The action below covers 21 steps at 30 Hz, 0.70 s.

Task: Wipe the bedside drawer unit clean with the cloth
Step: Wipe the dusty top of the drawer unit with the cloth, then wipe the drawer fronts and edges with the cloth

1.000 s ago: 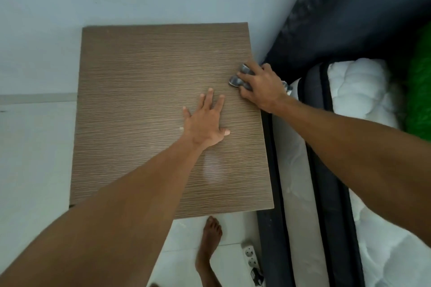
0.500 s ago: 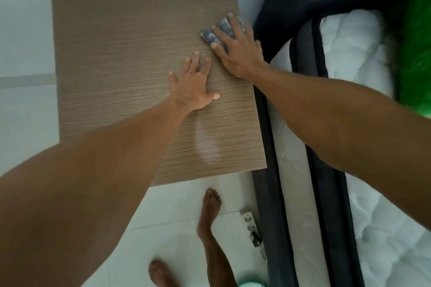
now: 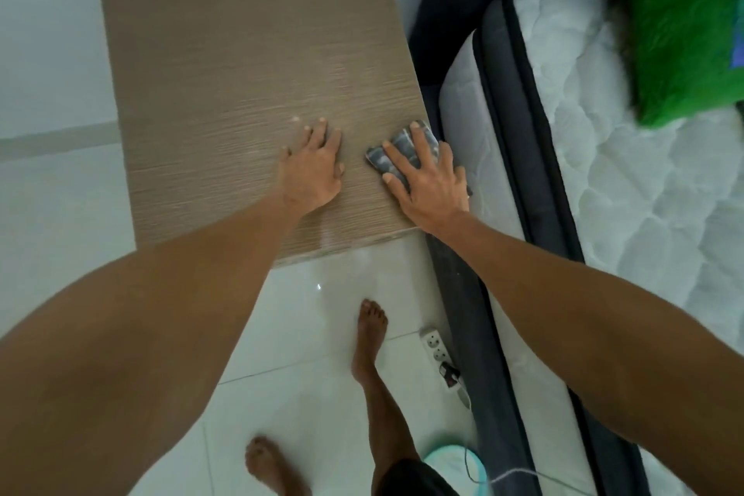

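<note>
The bedside drawer unit (image 3: 241,64) shows its brown wood-grain top from above. My right hand (image 3: 430,185) lies flat near the top's right edge, pressing a grey patterned cloth (image 3: 396,151) onto the wood; part of the cloth is hidden under my fingers and palm. My left hand (image 3: 312,169) rests flat on the top just left of it, fingers spread, holding nothing. A pale damp streak runs toward the front edge between my two forearms.
A bed with a white quilted mattress (image 3: 644,181) and dark frame (image 3: 475,326) stands right against the unit. A green blanket (image 3: 684,20) lies on it. On the white tiled floor are my bare feet, a power strip (image 3: 437,350) and a teal object (image 3: 455,467).
My right hand has slid the cloth along the right edge from the back toward the front. My left hand stays flat on the top. The camera view has shifted back, showing more floor.
</note>
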Tool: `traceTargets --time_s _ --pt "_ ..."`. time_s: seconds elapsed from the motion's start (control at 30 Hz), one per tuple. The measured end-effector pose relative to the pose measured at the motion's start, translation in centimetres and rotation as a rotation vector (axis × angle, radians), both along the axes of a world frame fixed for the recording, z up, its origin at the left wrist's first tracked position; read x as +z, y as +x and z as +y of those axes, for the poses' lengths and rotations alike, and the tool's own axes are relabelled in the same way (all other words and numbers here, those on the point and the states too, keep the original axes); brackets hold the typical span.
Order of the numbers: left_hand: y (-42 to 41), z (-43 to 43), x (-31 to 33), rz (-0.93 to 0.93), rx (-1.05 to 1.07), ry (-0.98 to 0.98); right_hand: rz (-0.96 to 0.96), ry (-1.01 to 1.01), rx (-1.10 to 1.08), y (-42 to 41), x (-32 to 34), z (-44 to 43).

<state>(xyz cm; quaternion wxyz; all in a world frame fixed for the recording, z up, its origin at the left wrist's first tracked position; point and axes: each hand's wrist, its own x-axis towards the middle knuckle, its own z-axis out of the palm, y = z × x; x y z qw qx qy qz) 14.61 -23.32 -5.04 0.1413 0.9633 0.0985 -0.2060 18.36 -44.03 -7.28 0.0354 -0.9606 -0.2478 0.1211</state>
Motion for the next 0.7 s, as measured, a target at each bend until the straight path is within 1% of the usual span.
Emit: traceTargets --time_s 0.17,0.23,0.37,0.47,0.53,0.6,0.7 --pt "-6.2 0.6 0.3 -0.034 -0.045 -0.024 -0.058 -0.057 -0.032 -5.4 0.0 -2.1" --pt "-9.1 1.5 0.2 -0.053 -0.062 -0.019 -0.041 -0.037 -0.058 -7.2 -0.1 -2.7" --pt "-15.9 4.0 -0.2 -0.085 -0.083 -0.003 -0.047 0.014 -0.047 -10.7 -0.2 -3.2" --pt "-21.5 6.5 0.1 -0.129 -0.072 -0.006 -0.023 0.014 0.001 -15.2 0.2 -1.6" --pt "-25.1 8.1 0.6 -0.215 0.018 -0.048 -0.007 0.037 0.032 -19.0 0.0 0.4" --pt "-28.1 9.7 0.8 -0.283 0.165 -0.049 0.036 0.057 0.047 -22.6 -0.4 3.3" --pt "-30.7 11.3 -0.1 -0.284 0.371 -0.037 0.087 0.105 0.082 -26.1 -1.7 7.3"
